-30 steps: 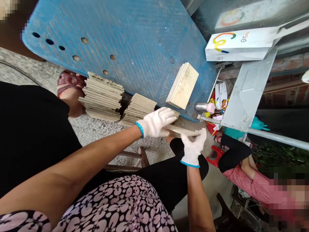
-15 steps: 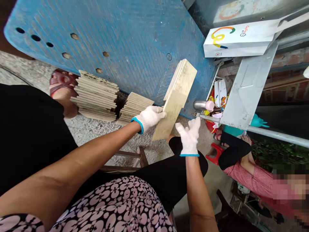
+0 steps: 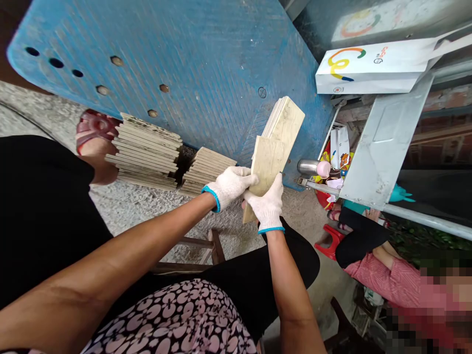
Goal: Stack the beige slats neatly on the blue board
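Note:
My left hand [image 3: 235, 186], in a white knit glove with a blue cuff, grips the left edge of a thin pale wooden board [image 3: 268, 160]. My right hand [image 3: 267, 205], gloved alike, closes on the lower right part of that same board. The board's upper end overlaps a small stack of similar boards [image 3: 289, 118] lying on the blue tabletop [image 3: 206, 64]. Some of the board's lower end shows beneath my hands; the fingertips under it are hidden.
Two rows of pale boards, a larger stack [image 3: 145, 152] and a smaller stack [image 3: 208, 167], stand left of my hands. A white paper bag [image 3: 368, 69], a metal flask [image 3: 308, 167] and a metal shelf [image 3: 383, 142] are at the right. Another person in pink [image 3: 391, 280] sits beyond.
My right hand has moved left and closed on the board, where it was spread open beside it. The board has turned more upright in view, its upper end now over the stack.

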The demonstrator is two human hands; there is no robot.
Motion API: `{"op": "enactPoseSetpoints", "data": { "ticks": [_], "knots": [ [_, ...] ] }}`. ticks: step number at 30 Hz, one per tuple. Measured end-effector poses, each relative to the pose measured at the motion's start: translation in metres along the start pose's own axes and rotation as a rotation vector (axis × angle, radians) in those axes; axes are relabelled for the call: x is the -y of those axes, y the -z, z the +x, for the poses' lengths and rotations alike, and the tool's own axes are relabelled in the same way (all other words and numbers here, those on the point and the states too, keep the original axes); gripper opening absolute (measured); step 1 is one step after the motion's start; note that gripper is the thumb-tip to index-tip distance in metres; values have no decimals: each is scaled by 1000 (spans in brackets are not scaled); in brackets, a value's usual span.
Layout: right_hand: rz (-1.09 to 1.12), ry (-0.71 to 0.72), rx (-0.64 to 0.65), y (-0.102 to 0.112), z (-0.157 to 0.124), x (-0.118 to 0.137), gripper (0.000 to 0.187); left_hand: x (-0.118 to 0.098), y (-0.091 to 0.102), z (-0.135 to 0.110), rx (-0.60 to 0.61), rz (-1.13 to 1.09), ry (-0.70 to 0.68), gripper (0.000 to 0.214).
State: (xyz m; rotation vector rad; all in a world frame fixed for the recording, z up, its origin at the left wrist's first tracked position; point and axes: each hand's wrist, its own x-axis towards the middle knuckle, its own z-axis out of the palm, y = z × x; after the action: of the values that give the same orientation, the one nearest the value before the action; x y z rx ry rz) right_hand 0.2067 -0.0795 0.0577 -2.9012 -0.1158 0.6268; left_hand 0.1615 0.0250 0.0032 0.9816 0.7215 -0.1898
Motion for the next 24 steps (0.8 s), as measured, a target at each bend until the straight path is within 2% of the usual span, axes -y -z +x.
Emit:
{"op": "enactPoseSetpoints", "data": {
  "ticks": [2,5,7,8,10,12,14,16,24],
  "knots": [
    [40,4,-24,2,3,-2,117,-4,0,-1,36,137,-93,23],
    [91,24,-61,7,18,-6,114,-15,9,2,51,477,-379,38],
    [84,26,-91,12,36,-5,114,-18,21,8,-53,743,-539,45],
    [68,25,-109,15,47,-4,115,-17,29,11,-143,868,-570,49],
    [27,17,-141,20,70,2,114,-7,46,18,-327,1081,-555,56],
    [-9,-4,-156,25,93,10,112,8,62,23,-420,1241,-529,61],
    [-31,-30,-149,28,114,20,111,22,73,25,-349,1362,-574,61],
    [-38,-57,-138,30,131,29,109,29,78,25,-331,1430,-599,61],
    [8,-157,-157,19,169,55,106,29,76,21,-367,1565,-617,61]
  ]
}}
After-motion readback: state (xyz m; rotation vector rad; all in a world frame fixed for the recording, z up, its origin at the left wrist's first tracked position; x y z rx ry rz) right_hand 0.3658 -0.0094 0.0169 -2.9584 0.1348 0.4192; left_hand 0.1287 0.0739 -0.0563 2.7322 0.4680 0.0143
